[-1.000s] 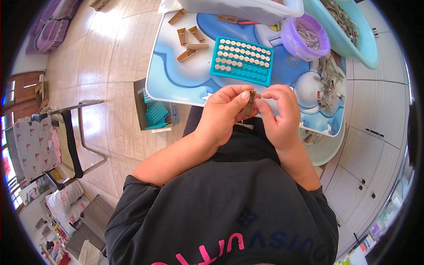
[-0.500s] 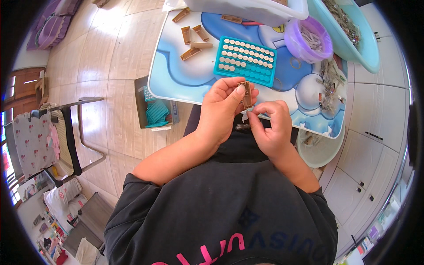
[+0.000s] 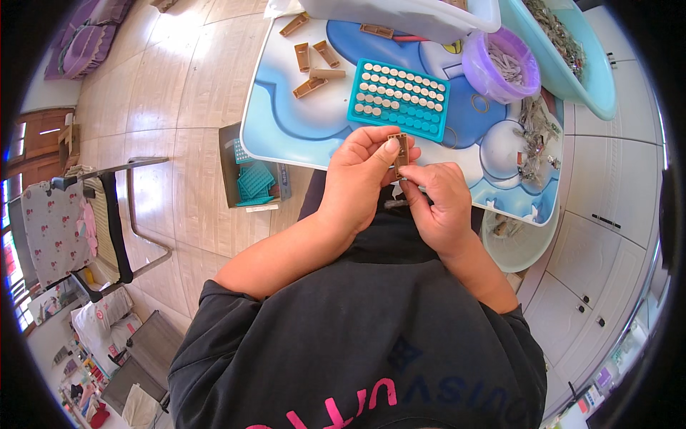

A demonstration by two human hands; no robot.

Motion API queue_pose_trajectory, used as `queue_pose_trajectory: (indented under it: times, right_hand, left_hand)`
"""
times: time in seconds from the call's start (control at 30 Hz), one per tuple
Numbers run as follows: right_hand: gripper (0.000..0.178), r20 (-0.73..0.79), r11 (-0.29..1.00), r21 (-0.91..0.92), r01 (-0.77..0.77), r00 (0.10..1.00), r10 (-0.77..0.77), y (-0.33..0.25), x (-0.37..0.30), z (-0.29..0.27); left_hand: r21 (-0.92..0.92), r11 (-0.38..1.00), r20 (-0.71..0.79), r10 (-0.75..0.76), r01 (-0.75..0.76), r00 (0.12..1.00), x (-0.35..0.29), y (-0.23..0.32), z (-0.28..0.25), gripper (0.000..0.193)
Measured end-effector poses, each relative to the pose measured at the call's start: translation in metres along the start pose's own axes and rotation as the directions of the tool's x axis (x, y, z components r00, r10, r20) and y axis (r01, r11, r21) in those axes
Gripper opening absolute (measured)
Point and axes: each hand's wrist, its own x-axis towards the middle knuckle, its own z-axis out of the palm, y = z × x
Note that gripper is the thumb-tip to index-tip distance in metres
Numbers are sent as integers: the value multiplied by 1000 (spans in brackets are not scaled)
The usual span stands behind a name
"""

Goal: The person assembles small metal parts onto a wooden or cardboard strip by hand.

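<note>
My left hand point(image 3: 359, 171) holds a small brown plastic shell point(image 3: 401, 150), hollow side up, with the thumb on its upper part and fingers behind. My right hand point(image 3: 441, 200) is closed in a pinch, its index fingertip at the shell's lower end; whatever is between those fingertips is too small to make out. Just beyond my hands, a teal tray point(image 3: 437, 130) carries rows of round whitish discs, its nearest rows partly bare. Several more brown shells point(image 3: 310, 87) lie at the table's far left, and another brown shell point(image 3: 376, 30) is farther back.
A purple basket point(image 3: 529, 87) with pale strips and a light-blue basin point(image 3: 604, 93) stand at the back right, beside a white bin point(image 3: 400, 13). Small metallic pieces point(image 3: 532, 154) lie along the right edge. Left of the table, a box point(image 3: 230, 171) holds teal trays.
My right fingertips have moved slightly up onto the lower end of the brown shell. The left hand keeps its hold, almost unmoved.
</note>
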Motion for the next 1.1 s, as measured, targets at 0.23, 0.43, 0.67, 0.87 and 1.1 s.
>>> queue_pose_trajectory:
  times: [0.23,0.43,0.67,0.87,1.1]
  right_hand:
    - [23,118,993,-115,37,993,-23,1,3,-4]
    - [24,43,993,-115,34,999,-30,2,7,-5]
    - [17,95,995,-97,15,995,-5,8,11,-5]
    - [12,-6,991,-37,-128,992,128,16,31,9]
    - [12,-17,993,-110,-35,999,33,30,57,16]
  left_hand:
    - [20,1000,0,-20,20,1000,0,-2,-4,18]
    - [24,998,26,-50,50,998,-1,-3,-8,22]
    - [-3,998,20,-67,67,998,5,-8,-14,23]
    - [-7,997,31,-72,72,997,6,-4,-19,25]
    - [-38,994,-26,-99,98,995,9,11,-34,26]
